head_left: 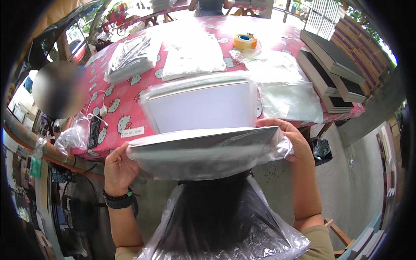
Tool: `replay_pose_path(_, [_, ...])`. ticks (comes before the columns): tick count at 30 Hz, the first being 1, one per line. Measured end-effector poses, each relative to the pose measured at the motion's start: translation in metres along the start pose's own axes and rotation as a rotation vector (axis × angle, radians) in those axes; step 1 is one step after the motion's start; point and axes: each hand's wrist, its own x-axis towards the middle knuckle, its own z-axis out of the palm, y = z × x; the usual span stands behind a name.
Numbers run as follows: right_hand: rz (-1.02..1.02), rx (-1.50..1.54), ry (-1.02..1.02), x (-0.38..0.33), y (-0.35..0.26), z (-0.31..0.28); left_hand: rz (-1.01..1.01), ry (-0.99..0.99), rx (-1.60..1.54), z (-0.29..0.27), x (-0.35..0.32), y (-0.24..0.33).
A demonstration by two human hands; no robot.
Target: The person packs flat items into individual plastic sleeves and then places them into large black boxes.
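My left hand point(120, 169) and my right hand point(288, 139) grip opposite ends of a flat board in a clear plastic bag point(199, 155). The board is tilted, with its long edge across my view, above my lap at the table's near edge. Loose plastic bunches under my right fingers. Just beyond it, a white panel in a clear plastic bag point(203, 106) lies on the table, its near part hidden by the held board. Black bracelets circle my left wrist.
Black-topped thick boards point(333, 56) are stacked at the right. Clear bags point(290, 102), a tape roll point(245, 41) and a wrapped stack point(133, 57) lie on the pink patterned table point(123, 110). A black power strip point(93, 132) with white cables sits at left, above a fan point(80, 203).
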Motion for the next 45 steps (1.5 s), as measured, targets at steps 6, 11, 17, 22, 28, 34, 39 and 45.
replay_pose_path(6, [-0.016, -0.232, 0.129, -0.007, 0.045, -0.026, -0.166, -0.125, 0.506, -0.086, 0.012, -0.032])
replay_pose_path(11, [0.170, -0.056, 0.057, -0.042, 0.128, -0.081, -0.419, -0.047, 0.874, -0.150, 0.008, -0.096])
replay_pose_path(17, [0.295, -0.193, 0.385, -0.068, 0.192, -0.092, -0.627, 0.090, 0.436, -0.185, -0.017, -0.171])
replay_pose_path(22, [-0.142, -1.202, 0.482, -0.038, 0.262, -0.173, -0.473, 0.166, 1.007, -0.240, -0.002, -0.206])
replay_pose_path(28, [-0.137, -0.267, 0.032, -0.043, 0.137, -0.058, -0.148, -0.012, 1.390, -0.257, -0.007, -0.202])
replay_pose_path(34, [-0.043, -0.980, 0.190, -0.057, 0.160, -0.044, 0.318, 0.094, 1.176, -0.147, -0.029, -0.175])
replay_pose_path(39, [-0.224, -1.064, -0.167, -0.055, 0.163, -0.052, 0.444, -0.372, 1.499, -0.098, -0.049, -0.136])
replay_pose_path(45, [-0.005, -1.081, -0.080, -0.053, 0.174, -0.068, -0.204, -0.135, 1.366, -0.130, -0.045, -0.150])
